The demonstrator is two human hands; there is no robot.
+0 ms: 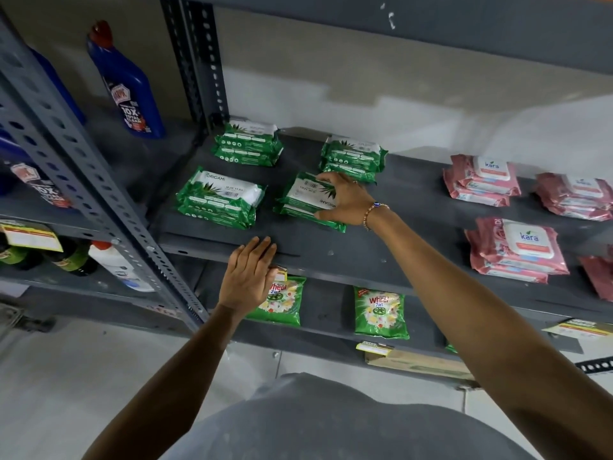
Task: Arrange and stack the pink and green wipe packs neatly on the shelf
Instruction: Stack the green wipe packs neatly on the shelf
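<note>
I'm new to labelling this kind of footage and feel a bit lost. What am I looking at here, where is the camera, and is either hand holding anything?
There is no machine here: a person wears one wide-angle camera on the head, so you look forward and down along both bare arms. They face a grey metal shelf. On it lie small stacks of green Origami wipe packs to the left and pink Kara wipe packs to the right. The right hand, with a beaded bracelet at the wrist, grips the top pack of one green stack. The left hand rests flat at the shelf's front edge and holds nothing. Below are green Wheel detergent pouches; further left stands a blue cleaner bottle.
</note>
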